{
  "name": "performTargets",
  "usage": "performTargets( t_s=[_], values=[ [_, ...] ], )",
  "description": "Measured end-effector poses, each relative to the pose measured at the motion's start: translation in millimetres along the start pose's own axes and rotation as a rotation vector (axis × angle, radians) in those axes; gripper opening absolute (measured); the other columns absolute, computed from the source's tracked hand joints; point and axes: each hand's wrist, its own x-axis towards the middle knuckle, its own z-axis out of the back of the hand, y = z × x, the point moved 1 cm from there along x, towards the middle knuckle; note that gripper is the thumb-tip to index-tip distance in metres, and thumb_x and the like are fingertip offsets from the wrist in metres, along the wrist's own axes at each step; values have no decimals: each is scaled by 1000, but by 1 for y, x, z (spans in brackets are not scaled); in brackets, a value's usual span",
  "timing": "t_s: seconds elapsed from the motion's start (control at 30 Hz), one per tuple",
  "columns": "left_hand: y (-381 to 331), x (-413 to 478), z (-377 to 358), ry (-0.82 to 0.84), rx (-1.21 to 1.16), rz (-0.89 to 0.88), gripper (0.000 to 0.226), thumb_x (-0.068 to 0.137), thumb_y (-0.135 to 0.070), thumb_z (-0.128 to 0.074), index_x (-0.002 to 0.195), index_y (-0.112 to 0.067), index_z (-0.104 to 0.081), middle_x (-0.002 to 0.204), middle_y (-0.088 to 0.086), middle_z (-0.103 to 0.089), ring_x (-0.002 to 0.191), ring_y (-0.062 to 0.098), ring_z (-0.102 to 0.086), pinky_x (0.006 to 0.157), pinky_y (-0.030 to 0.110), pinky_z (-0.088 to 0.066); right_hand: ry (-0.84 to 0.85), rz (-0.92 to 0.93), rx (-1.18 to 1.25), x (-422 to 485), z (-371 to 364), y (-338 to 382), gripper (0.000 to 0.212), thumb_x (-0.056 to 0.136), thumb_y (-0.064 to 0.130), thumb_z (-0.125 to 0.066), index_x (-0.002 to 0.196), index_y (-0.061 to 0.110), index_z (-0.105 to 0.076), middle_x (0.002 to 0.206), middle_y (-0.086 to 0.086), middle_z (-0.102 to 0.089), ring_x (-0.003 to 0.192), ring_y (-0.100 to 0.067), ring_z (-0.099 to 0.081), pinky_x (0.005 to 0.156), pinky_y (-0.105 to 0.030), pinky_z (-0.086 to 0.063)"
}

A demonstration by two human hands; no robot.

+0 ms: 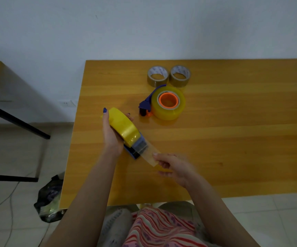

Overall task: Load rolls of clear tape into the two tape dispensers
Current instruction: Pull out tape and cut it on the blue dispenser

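Threading looks to be the step: nearer the person than the loaded dispenser (162,104), the left hand (112,134) clasps the second dispenser (133,147) with its roll (122,126), the right hand (172,166) pinches the tape end (151,155), which likely next needs drawing taut across the cutter.

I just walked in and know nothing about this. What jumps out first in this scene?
Near the table's front left, the left hand grips a dispenser with a yellowish tape roll while the right hand pulls a clear tape strip from it. Behind that lies a second dispenser, loaded, with a bright orange hub. Two nearly empty tape rolls sit side by side towards the wooden table's far edge.
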Motion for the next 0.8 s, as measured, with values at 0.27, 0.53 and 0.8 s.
performTargets(
  t_s=[0.27,0.53,0.8],
  values=[
    [6,6,2,25,48,-22,47,93,-51,-37,93,-8,-57,78,3,-67,75,17,-63,66,30,-51,-43,25,11,-7,9,-1,14,79,15,-75,77,4,-66,67,-2,-53,67,-12,-50,66,-28,-53],
    [8,9,-5,9,114,-83,38,94,-44,-44,90,-9,-60,74,1,-68,70,15,-65,64,27,-53,-40,78,57,-29,18,3,19,79,13,-74,64,8,-64,56,2,-51,59,-10,-49,64,-26,-52],
    [6,13,-1,38,175,-90,42,91,-46,-47,91,-6,-60,76,3,-68,69,16,-64,62,28,-52,-27,149,47,-53,29,8,23,76,11,-76,58,7,-61,52,2,-52,56,-10,-51,75,-33,-56]
  ],
)
